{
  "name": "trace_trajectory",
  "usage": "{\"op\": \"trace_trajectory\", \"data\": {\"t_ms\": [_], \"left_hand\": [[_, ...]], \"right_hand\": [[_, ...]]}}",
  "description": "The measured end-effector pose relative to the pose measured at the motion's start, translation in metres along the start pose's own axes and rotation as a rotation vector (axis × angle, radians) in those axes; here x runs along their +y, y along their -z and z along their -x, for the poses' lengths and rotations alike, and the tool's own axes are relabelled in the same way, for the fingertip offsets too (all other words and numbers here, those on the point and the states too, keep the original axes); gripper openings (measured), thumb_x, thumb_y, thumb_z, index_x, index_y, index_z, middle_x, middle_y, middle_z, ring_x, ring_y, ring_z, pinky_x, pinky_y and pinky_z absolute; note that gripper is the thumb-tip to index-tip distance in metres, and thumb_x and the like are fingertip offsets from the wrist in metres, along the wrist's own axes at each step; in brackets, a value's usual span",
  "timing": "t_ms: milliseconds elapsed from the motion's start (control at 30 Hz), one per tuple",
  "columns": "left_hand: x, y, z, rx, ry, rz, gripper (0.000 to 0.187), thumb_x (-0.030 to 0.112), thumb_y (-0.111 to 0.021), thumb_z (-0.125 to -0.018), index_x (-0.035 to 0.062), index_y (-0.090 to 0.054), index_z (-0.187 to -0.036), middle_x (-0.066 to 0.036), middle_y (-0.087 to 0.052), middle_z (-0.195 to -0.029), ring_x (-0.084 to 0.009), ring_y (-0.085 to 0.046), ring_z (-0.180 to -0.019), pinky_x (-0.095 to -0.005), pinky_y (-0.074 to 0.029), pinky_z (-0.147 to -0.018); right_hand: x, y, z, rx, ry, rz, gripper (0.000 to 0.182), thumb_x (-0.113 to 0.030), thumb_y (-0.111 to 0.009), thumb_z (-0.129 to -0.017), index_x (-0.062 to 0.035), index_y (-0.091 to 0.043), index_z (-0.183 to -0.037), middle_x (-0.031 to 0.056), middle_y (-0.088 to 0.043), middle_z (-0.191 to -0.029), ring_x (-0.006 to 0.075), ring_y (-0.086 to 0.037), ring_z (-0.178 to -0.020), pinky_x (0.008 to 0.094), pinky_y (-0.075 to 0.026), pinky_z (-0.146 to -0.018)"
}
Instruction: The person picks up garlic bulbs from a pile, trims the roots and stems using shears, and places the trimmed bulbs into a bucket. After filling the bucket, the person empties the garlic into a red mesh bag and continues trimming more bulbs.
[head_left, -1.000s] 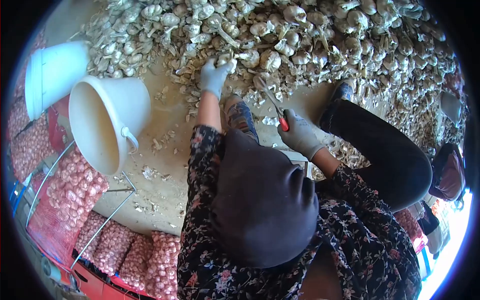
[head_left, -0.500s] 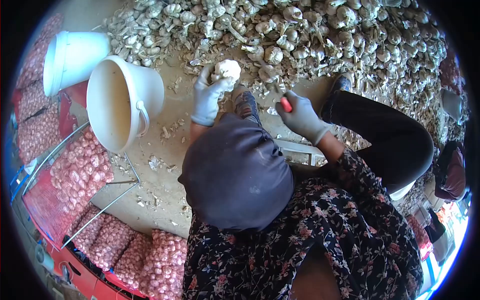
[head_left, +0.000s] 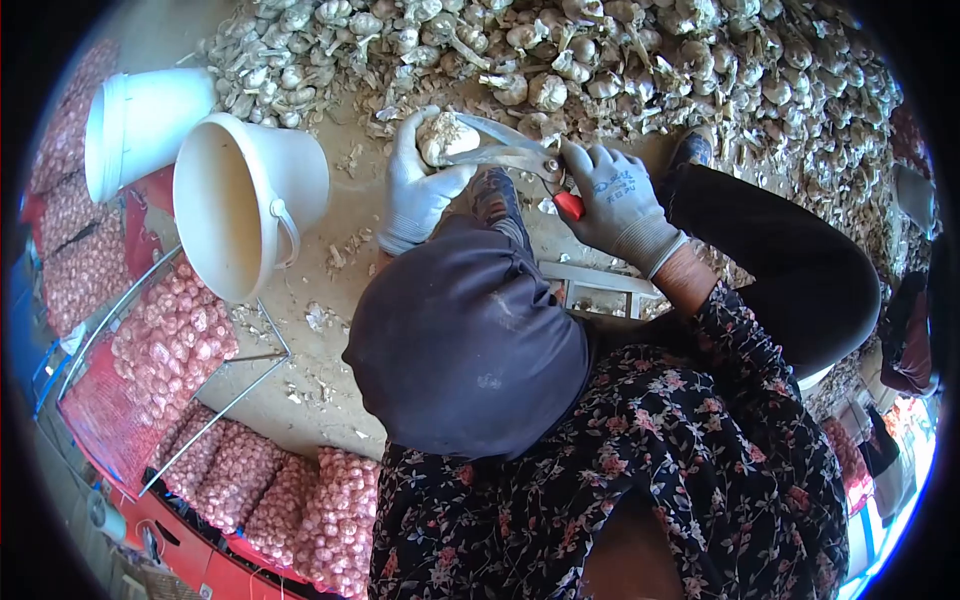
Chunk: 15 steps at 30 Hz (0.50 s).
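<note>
We work on a dusty concrete floor [head_left: 330, 330], with a great heap of garlic [head_left: 640, 60] spread across the far side. Our gloved left hand [head_left: 418, 190] has its fingers closed around a garlic bulb [head_left: 445, 135], lifting it clear of the heap so the shears [head_left: 515, 152] can reach its stem. Our right hand [head_left: 615, 205] grips the red handles, blades open at the bulb. A white bucket [head_left: 245, 205] lies tilted to the left, its mouth towards us, within easy reach.
</note>
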<state>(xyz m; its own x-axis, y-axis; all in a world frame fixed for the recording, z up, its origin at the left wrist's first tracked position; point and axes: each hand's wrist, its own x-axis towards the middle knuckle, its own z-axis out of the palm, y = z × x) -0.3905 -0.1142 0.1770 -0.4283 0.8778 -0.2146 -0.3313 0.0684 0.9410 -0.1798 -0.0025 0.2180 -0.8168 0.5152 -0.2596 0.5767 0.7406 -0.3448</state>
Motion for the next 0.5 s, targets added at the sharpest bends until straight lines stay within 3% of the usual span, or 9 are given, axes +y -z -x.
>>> {"op": "trace_trajectory", "data": {"t_ms": [33,133,267,367,500], "left_hand": [[-0.001,0.002,-0.002,-0.006,-0.038,-0.143,0.064,-0.010,-0.063,-0.068,0.0002,-0.039,-0.126,-0.009,-0.053,-0.110,-0.0150,-0.055,-0.099,-0.0289,-0.047,-0.088],[-0.003,0.003,-0.003,-0.005,-0.079,-0.189,0.065,-0.010,-0.062,-0.068,0.0003,-0.038,-0.127,-0.010,-0.051,-0.112,-0.0149,-0.054,-0.101,-0.0297,-0.046,-0.090],[-0.003,0.003,0.003,0.000,-0.093,-0.201,0.066,-0.008,-0.063,-0.068,0.0002,-0.037,-0.128,-0.011,-0.050,-0.114,-0.0155,-0.053,-0.103,-0.0303,-0.046,-0.091],[-0.007,0.002,0.009,-0.052,0.030,0.007,0.071,-0.007,-0.065,-0.068,0.0007,-0.035,-0.131,-0.011,-0.049,-0.115,-0.0169,-0.052,-0.102,-0.0309,-0.046,-0.091],[-0.020,0.013,0.009,-0.010,-0.017,-0.104,0.077,-0.005,-0.069,-0.067,0.0019,-0.031,-0.134,-0.011,-0.048,-0.117,-0.0184,-0.052,-0.103,-0.0325,-0.046,-0.091]], "right_hand": [[0.001,-0.001,0.000,-0.006,-0.002,0.003,0.048,-0.037,-0.061,-0.080,-0.0071,-0.045,-0.114,0.0159,-0.058,-0.095,0.0340,-0.059,-0.095,0.0469,-0.044,-0.081],[0.000,-0.007,0.000,0.006,0.009,-0.036,0.050,-0.038,-0.061,-0.080,-0.0067,-0.044,-0.116,0.0162,-0.058,-0.096,0.0343,-0.059,-0.095,0.0466,-0.044,-0.082],[-0.008,-0.002,0.001,-0.130,-0.015,-0.112,0.052,-0.039,-0.060,-0.081,-0.0056,-0.044,-0.118,0.0179,-0.058,-0.100,0.0336,-0.059,-0.097,0.0459,-0.045,-0.083],[-0.011,-0.004,0.003,-0.191,-0.021,-0.120,0.052,-0.039,-0.059,-0.083,-0.0049,-0.044,-0.119,0.0186,-0.058,-0.101,0.0337,-0.059,-0.098,0.0460,-0.045,-0.084],[-0.008,-0.004,0.007,-0.126,0.033,-0.113,0.053,-0.039,-0.058,-0.083,-0.0039,-0.044,-0.120,0.0191,-0.059,-0.099,0.0350,-0.059,-0.097,0.0465,-0.045,-0.083]]}}
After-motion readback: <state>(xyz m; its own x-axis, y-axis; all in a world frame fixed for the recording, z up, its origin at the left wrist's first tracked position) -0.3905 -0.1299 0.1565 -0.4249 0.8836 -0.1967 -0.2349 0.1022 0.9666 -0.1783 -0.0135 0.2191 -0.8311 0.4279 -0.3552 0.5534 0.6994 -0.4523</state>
